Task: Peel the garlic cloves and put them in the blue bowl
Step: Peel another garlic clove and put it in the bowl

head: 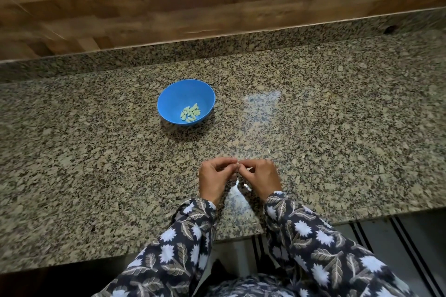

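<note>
Head view looks down on a wide speckled grey-and-tan granite countertop (337, 128), backed at the far side by a brown wood-panelled wall (169, 9). Dark sleeves printed with white flowers and leaves (185, 246) reach in from the near edge. A round blue plastic bowl (170, 96) sits left of centre, well apart from the hands. It holds a small heap of pale green peeled garlic cloves (190, 113). The left hand (213, 177) and right hand (261, 177) meet near the front edge, fingers curled, their tips pinching a tiny object hidden between them.
</note>
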A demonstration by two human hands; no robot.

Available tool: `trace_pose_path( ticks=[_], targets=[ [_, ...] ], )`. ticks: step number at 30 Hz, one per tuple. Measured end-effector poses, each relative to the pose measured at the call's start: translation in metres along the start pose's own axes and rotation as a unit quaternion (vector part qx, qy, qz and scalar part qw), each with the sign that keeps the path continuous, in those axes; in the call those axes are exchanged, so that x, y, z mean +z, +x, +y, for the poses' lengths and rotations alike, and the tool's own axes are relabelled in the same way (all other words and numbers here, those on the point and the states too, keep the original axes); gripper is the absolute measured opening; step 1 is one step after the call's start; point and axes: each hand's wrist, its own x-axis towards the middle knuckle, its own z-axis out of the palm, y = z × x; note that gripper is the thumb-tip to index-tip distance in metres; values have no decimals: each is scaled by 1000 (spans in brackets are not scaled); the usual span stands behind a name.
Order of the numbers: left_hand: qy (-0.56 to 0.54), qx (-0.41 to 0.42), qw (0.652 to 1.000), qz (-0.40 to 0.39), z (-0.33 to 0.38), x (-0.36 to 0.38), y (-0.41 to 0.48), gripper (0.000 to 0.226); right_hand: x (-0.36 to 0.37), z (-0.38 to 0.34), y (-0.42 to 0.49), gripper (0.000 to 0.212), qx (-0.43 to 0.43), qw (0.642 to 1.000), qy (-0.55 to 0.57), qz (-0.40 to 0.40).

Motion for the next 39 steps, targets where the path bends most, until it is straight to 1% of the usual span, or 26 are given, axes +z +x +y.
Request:
trace_pose_path(
  ticks=[5,7,9,12,14,16,18,21,22,23,24,26,27,28,30,32,33,36,39],
  targets=[
    [29,11,999,14,-4,2,-1,16,0,-1,2,27,12,1000,-25,-7],
    [35,20,999,14,-3,3,-2,16,0,0,2,25,11,1000,-15,3],
    [12,16,1000,9,-1,3,-3,15,1,1,1,22,22,999,39,12],
    [-70,-24,997,-8,3,2,-5,15,2,1,1,18,77,987,143,1],
    [-112,-43,993,-13,3,0,-5,15,0,-1,2,12,133,965,225,-14],
    [-147,-57,987,-14,3,0,-6,15,-3,-5,2,16,182,926,328,-41],
    [-177,-67,982,-13,3,0,-8,14,-6,-9,2,20,214,887,405,-66],
    [-257,-97,962,1,5,-1,-8,13,-8,-10,1,19,270,829,487,-52],
    [-279,-105,955,5,5,-2,-7,12,-8,-8,1,20,290,813,503,-42],
    [-287,-107,952,6,5,-3,-6,13,-8,-8,1,22,303,805,508,-37],
    [-279,-104,955,4,5,-3,-6,13,-8,-7,0,25,307,810,498,-38],
    [-239,-90,967,-1,5,-4,-5,12,-9,-5,-2,28,289,845,447,-49],
    [-216,-82,973,-4,5,-5,-5,12,-9,-6,-2,27,271,861,427,-57],
    [-193,-74,978,-9,6,-5,-4,12,-9,-6,-3,23,255,868,421,-64],
    [-148,-50,987,-25,5,-6,-3,15,-9,-6,-3,17,240,857,449,-84],
    [-96,-15,994,-47,4,-8,-1,18,-10,-5,-3,19,235,840,477,-106],
    [-68,3,996,-57,3,-8,0,19,-10,-4,-3,19,234,838,480,-114],
    [-17,35,996,-77,3,-10,3,20,-12,-4,-3,20,228,851,461,-111],
    [-70,-6,996,-57,3,-8,2,22,-12,-6,-3,20,201,869,445,-72]
  ],
)
